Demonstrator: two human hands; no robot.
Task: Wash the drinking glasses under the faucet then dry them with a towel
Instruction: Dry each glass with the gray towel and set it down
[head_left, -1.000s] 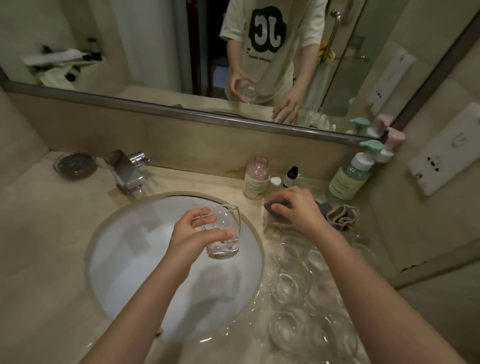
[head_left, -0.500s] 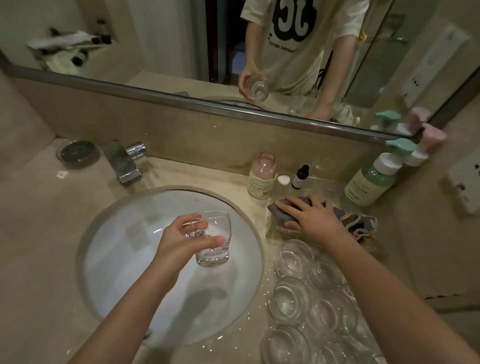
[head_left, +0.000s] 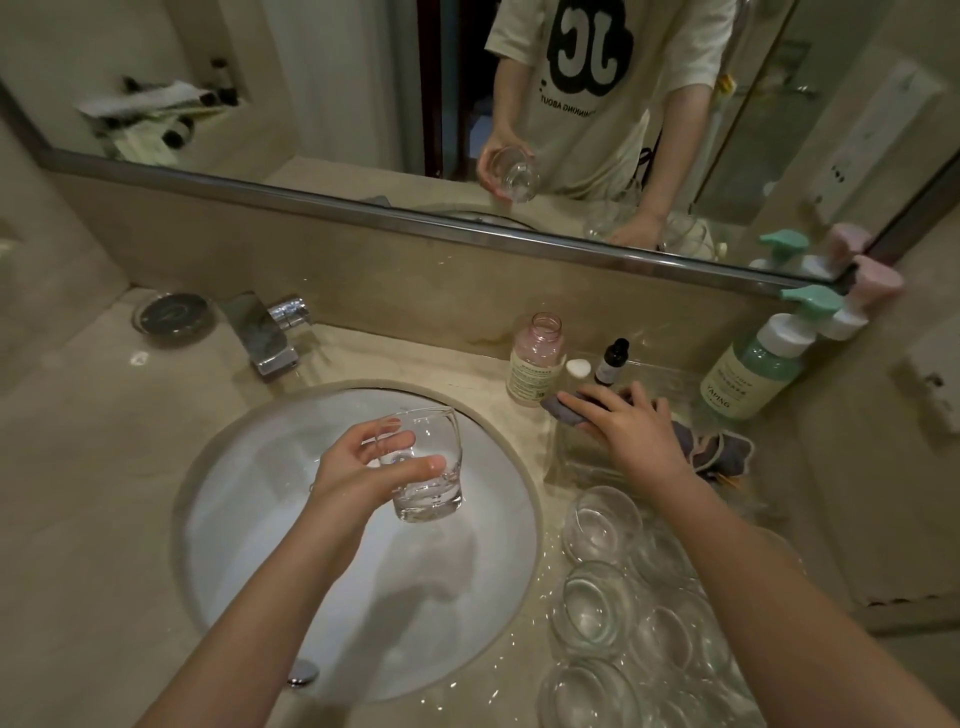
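Observation:
My left hand (head_left: 363, 467) grips a clear drinking glass (head_left: 434, 478), upright, above the white sink basin (head_left: 249, 519). My right hand (head_left: 631, 428) lies with spread fingers on a grey towel (head_left: 727, 449) that is on the counter right of the basin, by the back wall. Several more clear glasses (head_left: 608, 525) stand on the wet counter at the front right. The chrome faucet (head_left: 262, 332) stands at the basin's back left, and no water is seen running from it.
A pink bottle (head_left: 535, 361), a small dark dropper bottle (head_left: 610, 361) and a green pump bottle (head_left: 753, 371) stand along the back wall. A round dish (head_left: 174, 314) sits left of the faucet. A mirror (head_left: 363, 78) hangs above.
My right hand has settled flatter on the towel. My left hand holds the glass in nearly the same place over the basin. The view has shifted slightly.

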